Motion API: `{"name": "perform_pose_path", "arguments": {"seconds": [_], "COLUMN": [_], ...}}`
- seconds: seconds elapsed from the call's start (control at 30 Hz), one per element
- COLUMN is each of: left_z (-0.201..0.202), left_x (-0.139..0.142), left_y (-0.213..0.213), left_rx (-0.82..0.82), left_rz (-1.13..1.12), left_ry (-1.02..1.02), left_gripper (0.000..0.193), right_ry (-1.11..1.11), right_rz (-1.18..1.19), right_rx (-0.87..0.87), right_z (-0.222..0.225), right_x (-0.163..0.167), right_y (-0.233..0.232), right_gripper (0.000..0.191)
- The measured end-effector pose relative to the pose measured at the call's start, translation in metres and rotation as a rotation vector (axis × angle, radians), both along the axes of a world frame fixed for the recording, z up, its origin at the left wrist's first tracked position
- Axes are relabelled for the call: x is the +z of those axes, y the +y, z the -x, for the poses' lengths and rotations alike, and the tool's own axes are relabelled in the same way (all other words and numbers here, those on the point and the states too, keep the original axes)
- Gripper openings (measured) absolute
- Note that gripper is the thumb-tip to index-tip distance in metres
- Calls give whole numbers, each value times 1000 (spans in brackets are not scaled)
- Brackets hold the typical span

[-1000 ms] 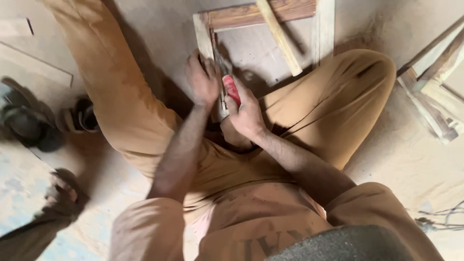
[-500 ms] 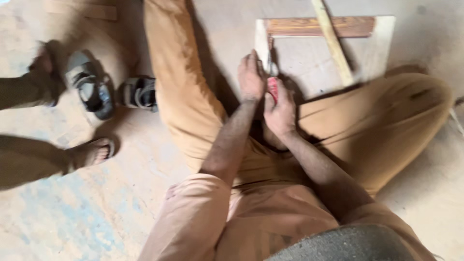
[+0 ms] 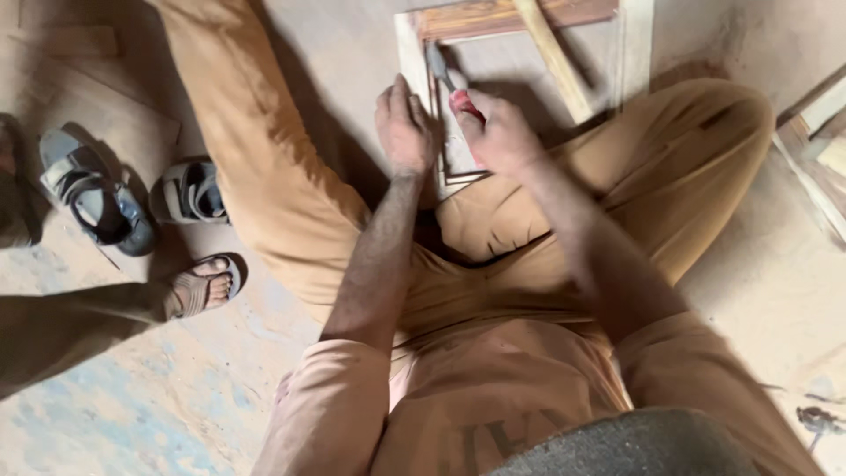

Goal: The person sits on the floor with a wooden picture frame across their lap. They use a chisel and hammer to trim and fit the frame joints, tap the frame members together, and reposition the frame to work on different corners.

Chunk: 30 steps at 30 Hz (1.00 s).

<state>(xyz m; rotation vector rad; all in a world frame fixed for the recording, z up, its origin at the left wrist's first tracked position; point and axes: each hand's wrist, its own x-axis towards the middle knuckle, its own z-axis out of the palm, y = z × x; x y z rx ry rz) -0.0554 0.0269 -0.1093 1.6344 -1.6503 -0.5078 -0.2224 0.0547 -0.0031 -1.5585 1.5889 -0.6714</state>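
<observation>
Wooden frame (image 3: 414,53) lies flat on the dusty floor at twelve o'clock from the seated person, tucked between the spread knees, so it is pinned close enough to work without sliding. Left hand (image 3: 404,128) rests palm down on the pale left rail, fingers pressed together and flat, apparently to steady the piece. Right hand (image 3: 500,132) is wrapped tight around the red handle of a chisel (image 3: 445,79), whose metal blade points toward eleven o'clock and meets the inner edge of that rail; the low angle looks suited to paring the wood. One loose light wooden strip (image 3: 553,57) lies slanted across the frame at one o'clock, clear of both hands. More timber offcuts (image 3: 815,154) sit at three o'clock by the right knee. Off at nine o'clock, well apart from the work, I count two empty grey sandals (image 3: 92,198) side by side, and just below them one sandalled foot (image 3: 198,286) of another person, whose trouser leg runs out of the view
</observation>
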Motion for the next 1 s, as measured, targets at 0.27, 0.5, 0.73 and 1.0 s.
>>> {"name": "perform_pose_path", "arguments": {"seconds": [0.27,0.5,0.73,1.0], "left_z": [-1,-3,0,-1], "left_x": [16,15,17,24], "left_y": [3,6,7,5], "left_rx": [-55,-20,5,-60], "left_rz": [13,-42,-75,-26], "left_ry": [-2,-22,-70,-50], "left_gripper": [39,38,38,38], "right_ry": [-66,16,186,325], "right_rz": [154,64,108,-212], "right_rx": [116,68,109,555], "right_z": [48,37,30,73], "right_x": [60,16,-4,28], "right_y": [-11,-16,-22,-46], "right_gripper": [17,25,50,39]}}
